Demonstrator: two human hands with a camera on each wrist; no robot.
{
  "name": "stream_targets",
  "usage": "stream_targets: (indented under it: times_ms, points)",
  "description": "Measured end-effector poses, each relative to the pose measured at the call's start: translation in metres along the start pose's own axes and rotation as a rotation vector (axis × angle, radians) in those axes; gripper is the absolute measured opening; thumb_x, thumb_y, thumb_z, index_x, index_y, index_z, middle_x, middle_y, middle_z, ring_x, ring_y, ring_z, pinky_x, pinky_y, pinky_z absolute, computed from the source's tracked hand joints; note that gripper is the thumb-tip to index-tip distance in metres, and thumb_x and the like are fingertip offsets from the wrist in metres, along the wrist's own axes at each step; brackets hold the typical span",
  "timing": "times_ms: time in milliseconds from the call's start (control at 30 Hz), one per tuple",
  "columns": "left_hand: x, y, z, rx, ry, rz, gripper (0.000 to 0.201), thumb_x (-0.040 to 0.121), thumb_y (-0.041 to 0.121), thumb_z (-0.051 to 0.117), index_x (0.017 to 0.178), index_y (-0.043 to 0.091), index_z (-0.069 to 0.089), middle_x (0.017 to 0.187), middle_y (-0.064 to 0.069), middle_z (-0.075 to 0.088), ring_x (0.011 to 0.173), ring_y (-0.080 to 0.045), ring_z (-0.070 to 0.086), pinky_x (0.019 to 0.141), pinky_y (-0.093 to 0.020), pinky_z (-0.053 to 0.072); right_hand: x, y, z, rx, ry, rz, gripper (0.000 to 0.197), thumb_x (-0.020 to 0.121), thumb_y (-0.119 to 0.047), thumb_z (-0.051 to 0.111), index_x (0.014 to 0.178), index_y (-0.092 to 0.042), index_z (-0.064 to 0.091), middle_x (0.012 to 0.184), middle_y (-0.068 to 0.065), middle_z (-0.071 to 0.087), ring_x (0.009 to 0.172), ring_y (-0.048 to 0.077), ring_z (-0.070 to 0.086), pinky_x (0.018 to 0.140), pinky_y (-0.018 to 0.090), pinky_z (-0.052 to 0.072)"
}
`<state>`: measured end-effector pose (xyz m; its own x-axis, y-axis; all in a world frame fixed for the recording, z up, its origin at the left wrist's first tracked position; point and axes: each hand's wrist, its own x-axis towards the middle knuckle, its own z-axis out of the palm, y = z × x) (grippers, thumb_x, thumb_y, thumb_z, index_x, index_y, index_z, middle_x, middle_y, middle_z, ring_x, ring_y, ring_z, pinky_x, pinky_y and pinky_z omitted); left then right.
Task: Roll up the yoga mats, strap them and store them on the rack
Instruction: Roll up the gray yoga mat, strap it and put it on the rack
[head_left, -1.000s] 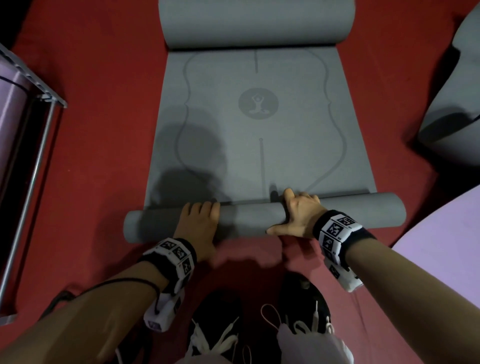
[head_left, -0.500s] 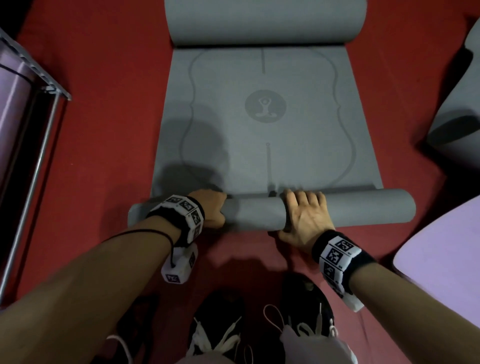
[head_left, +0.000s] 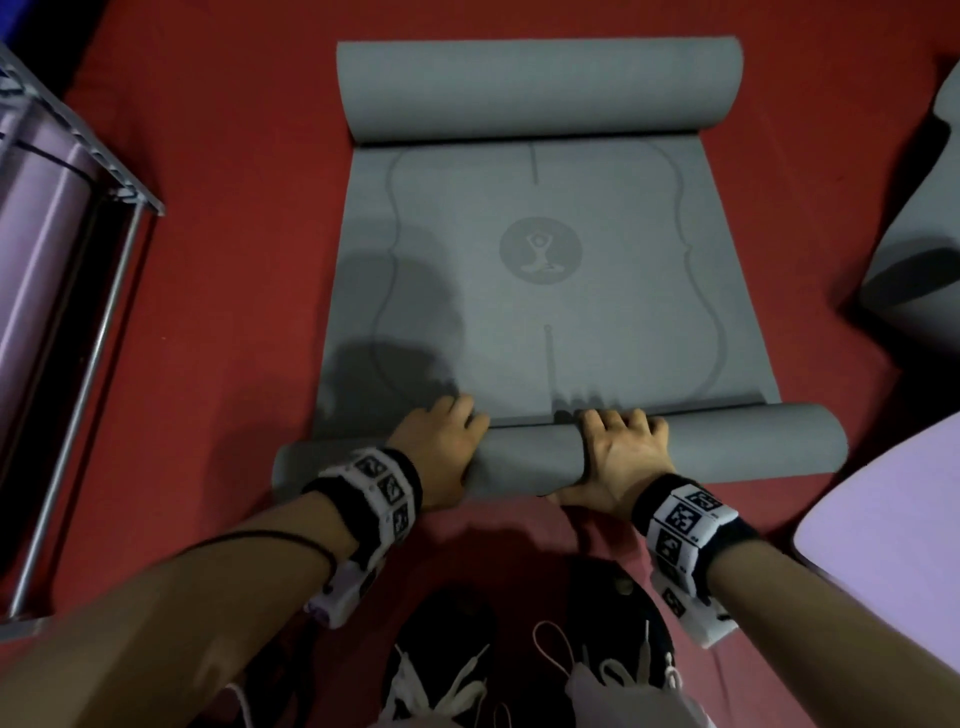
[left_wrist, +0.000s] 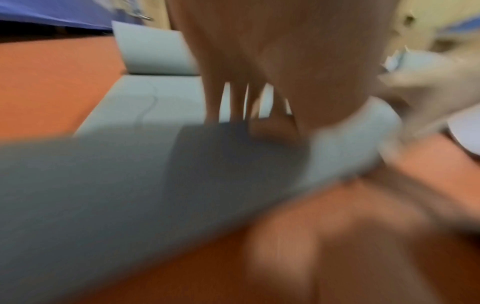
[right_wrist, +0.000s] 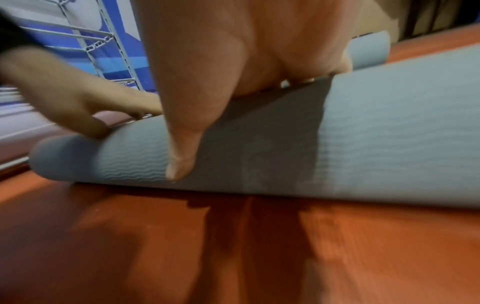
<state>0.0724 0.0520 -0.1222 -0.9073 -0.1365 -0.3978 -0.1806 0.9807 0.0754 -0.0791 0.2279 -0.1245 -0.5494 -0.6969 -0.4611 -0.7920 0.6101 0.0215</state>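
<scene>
Ahead of the near roll (head_left: 524, 462), the flat grey mat (head_left: 519, 291) lies open up to the far roll (head_left: 540, 88). Red floor (head_left: 234, 291) separates it from the rack (head_left: 78, 332) at left; a lilac mat (head_left: 883, 545) crowds the right.
</scene>
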Motion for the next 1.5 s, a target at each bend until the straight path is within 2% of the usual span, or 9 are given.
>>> stream_targets:
  times_ms: [133,267,467,633,733,867,1267,1367,1500]
  points:
    - [-0.022,0.000,0.017,0.017,0.003,-0.045,0.079,0.061,0.037,0.062,0.134,0.007,0.051,0.124,-0.016,0.057,0.103,-0.032,0.057,0.083,-0.039,0.049,0.007,0.004,-0.007,0.056,-0.050,0.008,0.101,0.050,-0.083,0.068,0.118,-0.019,0.034,0.125,0.003,0.054,0.118,0.028,0.045,0.100,0.047,0.030]
    - [-0.024,0.003,0.019,-0.027,-0.096,-0.095,0.106,0.067,0.058,0.041,0.153,0.009,0.005,0.151,-0.014,0.027,0.135,-0.032,0.032,0.115,-0.049,0.019,0.013,0.005,-0.010,0.062,-0.071,-0.002,0.100,0.047,-0.084,0.069,0.114,-0.018,0.034,0.123,0.004,0.056,0.118,0.028,0.046,0.099,0.046,0.030]
    - [-0.006,0.005,0.005,-0.069,-0.179,-0.305,0.099,0.075,0.036,0.067,0.152,0.029,0.005,0.150,-0.006,0.027,0.133,-0.036,0.030,0.110,-0.066,0.015,0.021,0.009,-0.019,0.067,-0.046,-0.081,0.104,0.055,-0.084,0.066,0.128,-0.015,0.038,0.133,0.006,0.050,0.124,0.028,0.046,0.107,0.040,0.029]
    - [0.004,0.005,0.004,-0.133,-0.136,-0.355,0.081,0.076,0.037,0.061,0.146,0.032,0.021,0.138,-0.008,0.041,0.120,-0.036,0.042,0.104,-0.052,0.030,0.013,0.009,-0.013,-0.114,0.101,-0.126,0.116,0.057,-0.091,0.016,0.143,-0.020,0.044,0.134,0.011,0.049,0.122,0.034,0.043,0.105,0.051,0.032]
    - [0.014,-0.009,-0.009,-0.198,-0.197,-0.312,0.071,0.074,0.034,0.057,0.140,0.030,0.030,0.128,-0.009,0.049,0.113,-0.036,0.050,0.097,-0.043,0.038,0.005,0.006,-0.001,-0.090,0.266,-0.168,0.096,0.071,-0.081,0.034,0.135,-0.012,0.056,0.110,0.012,0.061,0.099,0.034,0.056,0.087,0.048,0.046]
    - [0.022,-0.014,-0.025,-0.268,-0.247,-0.297,0.060,0.073,0.028,0.052,0.132,0.026,0.041,0.116,-0.007,0.060,0.103,-0.033,0.060,0.089,-0.039,0.050,0.007,0.001,0.013,-0.151,0.252,-0.135,0.116,0.050,-0.078,0.070,0.138,-0.007,0.048,0.124,0.014,0.057,0.114,0.035,0.052,0.103,0.052,0.038]
    - [0.025,-0.009,-0.032,-0.484,-0.678,-0.221,0.082,0.069,0.012,0.064,0.146,0.015,0.035,0.128,-0.013,0.052,0.101,-0.029,0.055,0.063,-0.023,0.049,-0.009,-0.001,0.017,-0.069,0.091,-0.109,0.088,0.059,-0.059,0.074,0.134,-0.025,0.045,0.121,0.004,0.058,0.110,0.031,0.052,0.103,0.045,0.030]
    - [0.014,0.005,-0.026,-0.135,-0.526,-0.208,0.068,0.083,0.025,0.057,0.144,0.013,0.030,0.147,-0.015,0.028,0.121,-0.038,0.044,0.093,-0.040,0.047,-0.004,0.001,0.009,-0.082,0.023,-0.110,0.092,0.058,-0.064,0.073,0.135,-0.026,0.040,0.126,0.003,0.054,0.115,0.031,0.049,0.102,0.043,0.030]
    - [0.006,0.017,-0.021,0.066,-0.234,-0.132,0.065,0.080,0.032,0.062,0.135,0.014,0.031,0.136,-0.011,0.035,0.115,-0.035,0.045,0.090,-0.043,0.040,0.020,0.006,-0.013,-0.013,-0.116,-0.136,0.096,0.053,-0.065,0.080,0.129,-0.025,0.039,0.126,0.003,0.057,0.118,0.030,0.053,0.099,0.041,0.037]
